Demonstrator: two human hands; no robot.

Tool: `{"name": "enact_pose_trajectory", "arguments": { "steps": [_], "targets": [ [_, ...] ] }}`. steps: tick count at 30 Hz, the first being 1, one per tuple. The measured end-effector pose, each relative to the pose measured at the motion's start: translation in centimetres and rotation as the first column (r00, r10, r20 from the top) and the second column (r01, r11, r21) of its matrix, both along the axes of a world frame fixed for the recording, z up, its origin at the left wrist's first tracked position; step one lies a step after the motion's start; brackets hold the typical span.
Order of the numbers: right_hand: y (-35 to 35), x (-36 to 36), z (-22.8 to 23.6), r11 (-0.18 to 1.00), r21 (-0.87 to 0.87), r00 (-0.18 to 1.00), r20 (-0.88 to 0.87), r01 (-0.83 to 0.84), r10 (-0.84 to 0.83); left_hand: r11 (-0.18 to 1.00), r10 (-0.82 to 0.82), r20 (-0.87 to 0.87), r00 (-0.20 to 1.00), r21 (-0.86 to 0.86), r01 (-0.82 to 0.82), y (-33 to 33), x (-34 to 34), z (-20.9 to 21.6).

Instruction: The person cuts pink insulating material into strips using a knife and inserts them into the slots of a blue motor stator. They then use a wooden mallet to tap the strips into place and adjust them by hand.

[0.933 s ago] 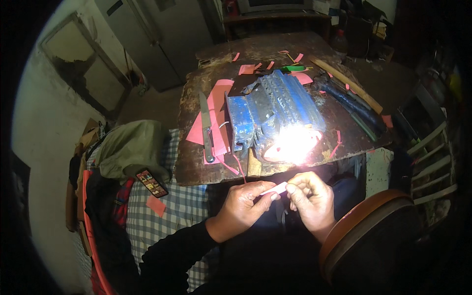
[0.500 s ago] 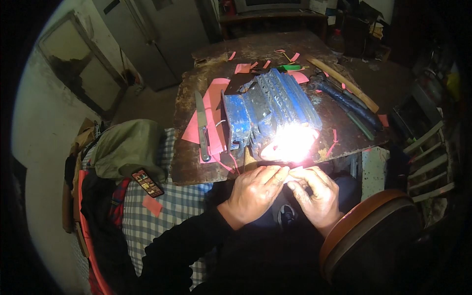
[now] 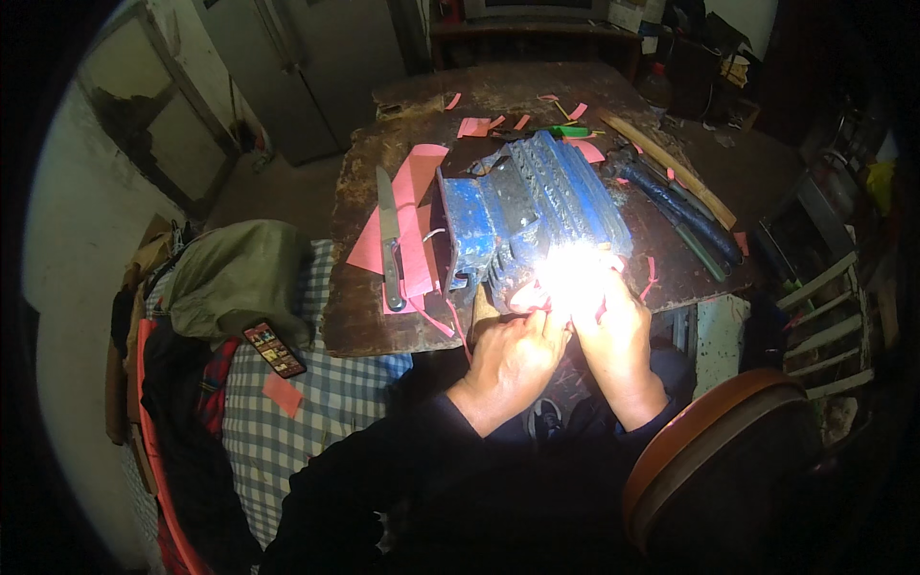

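Observation:
A blue finned motor housing [image 3: 565, 187] lies on the worn wooden table, its near end washed out by strong glare. My left hand [image 3: 517, 355] is at the table's near edge, just below that end, fingers bent and pressed together. What it pinches, if anything, is hidden. Beside it my right hand [image 3: 618, 335] reaches up to the near end of the housing; glare swallows its fingertips. To the left of the housing, a knife [image 3: 387, 225] with a dark handle rests over pink sheets [image 3: 422, 172].
A long wooden stick [image 3: 671, 168] and a dark hammer-like tool [image 3: 685, 211] lie right of the housing. Pink scraps [image 3: 473, 126] and a green-handled tool [image 3: 563, 131] lie behind it. A phone [image 3: 273, 350] rests on checked cloth [image 3: 316, 422] at left. A slatted chair [image 3: 824, 326] stands right.
My right hand has moved forward and up into the glare at the housing's near end. My left hand has shifted slightly, staying near the table edge. The view has tilted a little.

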State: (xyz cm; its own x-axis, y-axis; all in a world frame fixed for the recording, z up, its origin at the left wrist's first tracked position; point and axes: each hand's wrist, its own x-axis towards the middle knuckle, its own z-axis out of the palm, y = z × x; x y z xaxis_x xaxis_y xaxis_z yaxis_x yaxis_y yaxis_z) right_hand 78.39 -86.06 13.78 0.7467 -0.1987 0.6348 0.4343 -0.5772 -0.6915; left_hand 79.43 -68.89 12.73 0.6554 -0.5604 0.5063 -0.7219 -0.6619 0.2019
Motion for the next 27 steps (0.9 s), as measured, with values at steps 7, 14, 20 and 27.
{"name": "enact_pose_trajectory", "arguments": {
  "steps": [7,14,20,27],
  "targets": [
    [-0.1,0.0,-0.6,1.000,-0.023,0.987,-0.159,0.014,-0.018,1.000,0.020,-0.092,0.996,0.017,-0.018,-0.7,-0.3,-0.7],
    [0.6,1.9,-2.2,0.994,-0.061,0.991,0.092,-0.089,0.095,0.999,0.044,-0.062,0.997,0.002,-0.044,-0.1,-0.2,-1.2],
    [-0.6,1.3,-0.2,0.882,-0.457,0.971,-0.239,-0.113,0.001,0.993,0.045,0.055,0.997,0.106,-0.051,0.5,0.1,-1.5],
    [-2.6,0.0,0.0,0.815,-0.559,0.981,0.012,-0.152,0.192,0.997,0.044,-0.028,0.999,-0.063,-0.046,1.3,-0.6,-0.8]
  ]
}}
